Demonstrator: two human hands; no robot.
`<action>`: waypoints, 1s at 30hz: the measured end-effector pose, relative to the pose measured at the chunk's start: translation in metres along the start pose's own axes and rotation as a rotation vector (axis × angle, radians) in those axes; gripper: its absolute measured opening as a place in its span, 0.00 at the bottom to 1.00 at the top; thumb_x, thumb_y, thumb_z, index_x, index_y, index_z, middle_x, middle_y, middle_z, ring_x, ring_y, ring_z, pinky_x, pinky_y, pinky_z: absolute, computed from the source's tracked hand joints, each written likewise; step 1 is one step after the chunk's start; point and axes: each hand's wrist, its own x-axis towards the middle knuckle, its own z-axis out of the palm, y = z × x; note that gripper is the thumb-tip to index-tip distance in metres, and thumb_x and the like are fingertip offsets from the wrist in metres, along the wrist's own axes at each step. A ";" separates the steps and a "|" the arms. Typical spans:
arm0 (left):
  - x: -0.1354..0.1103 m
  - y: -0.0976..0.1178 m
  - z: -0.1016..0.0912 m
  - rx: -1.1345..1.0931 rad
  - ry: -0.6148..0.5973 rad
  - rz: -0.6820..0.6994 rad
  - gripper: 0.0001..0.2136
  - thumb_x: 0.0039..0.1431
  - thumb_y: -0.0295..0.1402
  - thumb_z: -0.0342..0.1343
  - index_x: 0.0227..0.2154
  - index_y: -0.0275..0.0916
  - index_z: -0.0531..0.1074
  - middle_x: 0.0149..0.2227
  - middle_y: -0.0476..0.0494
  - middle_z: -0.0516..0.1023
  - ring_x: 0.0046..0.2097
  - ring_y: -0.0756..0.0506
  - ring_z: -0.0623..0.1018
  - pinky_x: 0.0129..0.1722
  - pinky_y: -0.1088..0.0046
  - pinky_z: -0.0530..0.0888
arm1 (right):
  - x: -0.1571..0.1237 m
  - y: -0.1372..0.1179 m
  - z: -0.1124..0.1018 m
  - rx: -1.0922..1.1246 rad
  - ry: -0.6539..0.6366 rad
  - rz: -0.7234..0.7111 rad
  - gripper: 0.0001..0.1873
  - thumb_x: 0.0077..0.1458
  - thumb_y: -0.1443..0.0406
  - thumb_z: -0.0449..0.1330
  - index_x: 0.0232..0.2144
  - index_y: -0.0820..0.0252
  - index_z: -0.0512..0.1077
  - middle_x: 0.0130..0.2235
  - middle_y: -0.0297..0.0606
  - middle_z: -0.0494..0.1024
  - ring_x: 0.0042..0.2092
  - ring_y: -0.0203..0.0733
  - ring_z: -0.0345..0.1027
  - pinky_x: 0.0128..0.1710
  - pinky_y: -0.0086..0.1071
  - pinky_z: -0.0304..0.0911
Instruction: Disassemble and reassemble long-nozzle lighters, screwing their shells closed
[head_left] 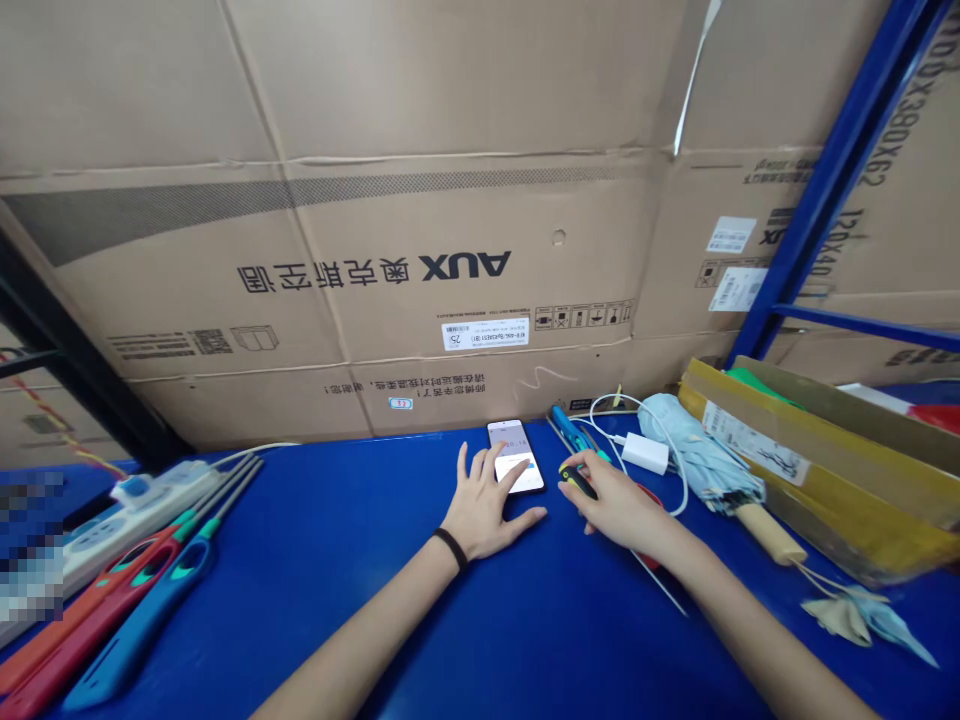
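desk (360, 560) blue; charger (645, 452) white; umbrella (694, 455) pale blue at 3 o'clock; lighters (112, 620) red, blue at 9; wristband (451, 548) black.

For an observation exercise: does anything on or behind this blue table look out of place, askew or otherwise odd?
The big cardboard box at the back stands upside down: its AUX lettering and white label read inverted. Nothing looks spilled.
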 end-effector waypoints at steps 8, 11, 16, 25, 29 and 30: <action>0.000 0.000 0.002 0.006 -0.025 -0.029 0.28 0.55 0.56 0.48 0.55 0.48 0.66 0.60 0.38 0.59 0.58 0.32 0.61 0.60 0.40 0.43 | 0.003 0.008 0.009 0.040 0.103 -0.036 0.14 0.58 0.63 0.52 0.47 0.60 0.64 0.38 0.42 0.75 0.23 0.34 0.70 0.24 0.28 0.65; 0.000 0.000 0.003 0.008 -0.025 -0.041 0.29 0.55 0.56 0.47 0.56 0.49 0.64 0.60 0.37 0.59 0.58 0.32 0.61 0.60 0.40 0.42 | 0.005 0.012 0.014 0.032 0.134 -0.073 0.14 0.57 0.63 0.53 0.46 0.60 0.65 0.40 0.42 0.74 0.27 0.37 0.73 0.28 0.30 0.67; -0.001 -0.002 0.006 0.019 -0.009 -0.072 0.38 0.54 0.59 0.46 0.61 0.38 0.54 0.60 0.31 0.59 0.60 0.33 0.59 0.61 0.43 0.40 | 0.002 0.015 0.016 -0.055 0.202 -0.135 0.13 0.55 0.63 0.55 0.43 0.59 0.69 0.42 0.42 0.76 0.44 0.45 0.72 0.43 0.34 0.65; -0.002 -0.004 0.011 0.038 -0.003 -0.164 0.40 0.54 0.59 0.44 0.60 0.30 0.53 0.59 0.25 0.60 0.61 0.33 0.58 0.61 0.43 0.40 | -0.005 0.011 0.028 -0.176 0.141 -0.111 0.15 0.54 0.63 0.56 0.44 0.60 0.72 0.43 0.43 0.77 0.45 0.50 0.71 0.41 0.38 0.66; -0.001 -0.013 0.014 0.045 0.018 -0.218 0.38 0.54 0.60 0.43 0.59 0.33 0.57 0.58 0.28 0.61 0.60 0.33 0.60 0.61 0.43 0.43 | -0.004 0.010 0.031 -0.208 0.131 -0.110 0.14 0.51 0.65 0.59 0.42 0.61 0.73 0.41 0.44 0.77 0.44 0.49 0.71 0.39 0.36 0.66; 0.000 -0.017 0.015 0.047 0.022 -0.233 0.38 0.54 0.60 0.43 0.58 0.34 0.57 0.57 0.28 0.62 0.60 0.33 0.60 0.61 0.43 0.44 | -0.004 0.011 0.032 -0.210 0.134 -0.112 0.14 0.51 0.66 0.59 0.41 0.61 0.73 0.40 0.44 0.77 0.43 0.48 0.71 0.40 0.35 0.66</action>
